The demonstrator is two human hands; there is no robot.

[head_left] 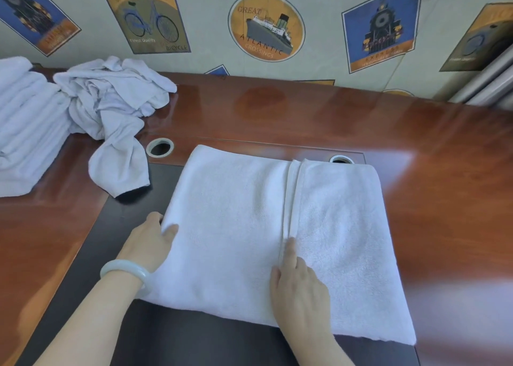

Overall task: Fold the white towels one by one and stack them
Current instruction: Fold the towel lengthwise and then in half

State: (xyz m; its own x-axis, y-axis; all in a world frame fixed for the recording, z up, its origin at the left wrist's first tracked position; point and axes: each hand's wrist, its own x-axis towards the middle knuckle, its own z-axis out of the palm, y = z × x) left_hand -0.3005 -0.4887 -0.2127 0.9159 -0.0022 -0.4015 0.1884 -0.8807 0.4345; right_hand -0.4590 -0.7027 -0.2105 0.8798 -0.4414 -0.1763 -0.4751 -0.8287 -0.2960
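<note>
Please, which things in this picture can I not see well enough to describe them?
Head view only:
1. Folded stack: the left edge of the picture cuts it, so its towels cannot be counted.
2. Crumpled pile: towels overlap; their number is unclear.
3. Left hand: some fingers lie hidden under the flat towel.
4. Right cable hole: the flat towel covers its near part.
5. Desk, right side: glare blurs it.

A white towel (236, 221) lay on a black pad (155, 335) in a glossy red-brown desk (333, 115). At twelve o'clock, grey-green wallpaper (205, 18) bore orange-and-blue posters (266, 24). A pale green bangle (125, 270) showed at seven o'clock.
</note>
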